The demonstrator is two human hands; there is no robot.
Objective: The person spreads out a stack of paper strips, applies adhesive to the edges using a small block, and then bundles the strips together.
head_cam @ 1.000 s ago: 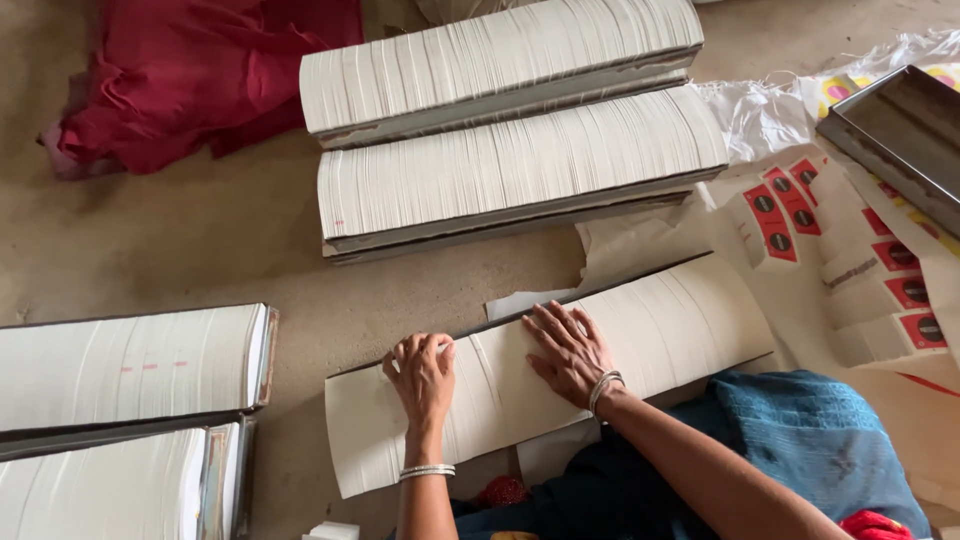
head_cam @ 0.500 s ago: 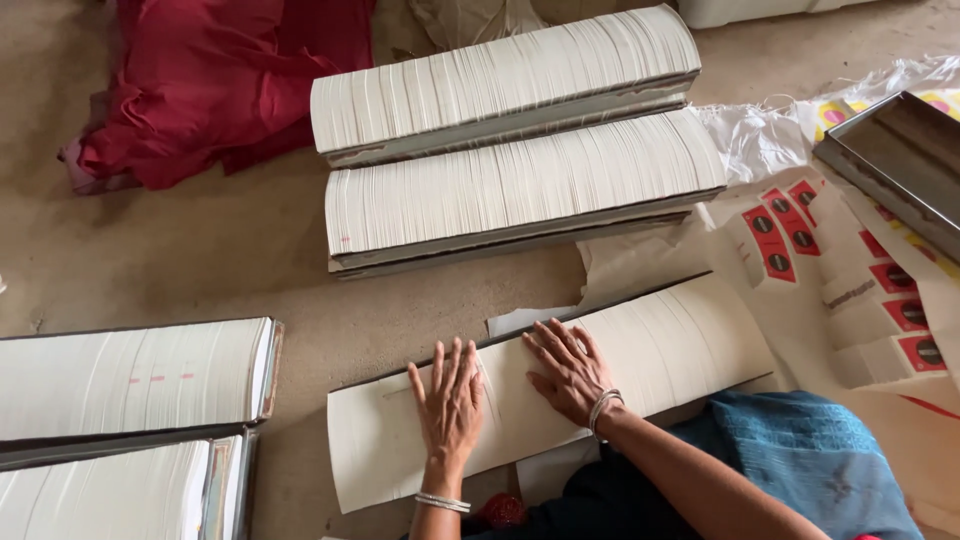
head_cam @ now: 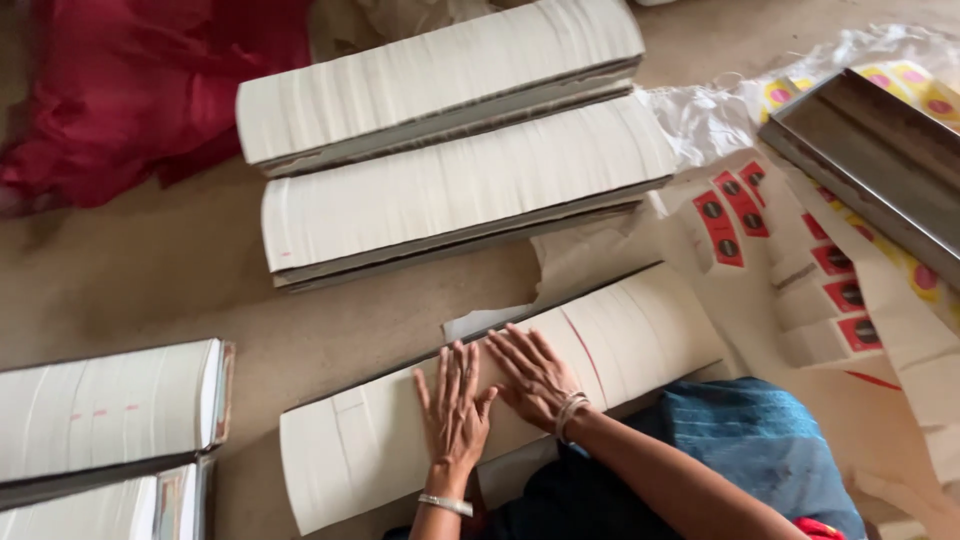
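While the long row of stacked card sheets (head_cam: 480,410) is lying on the floor (head_cam: 150,280) right before us, we are pressing both palms flat on its top, the left hand (head_cam: 455,405) and right hand (head_cam: 535,375) side by side, fingers spread and gripping nothing. The row is looking heavy as a whole yet loose, so it is likely to fan or slide apart; we are judging the two ends the safest hold. Similar rows (head_cam: 450,130) are lying beyond.
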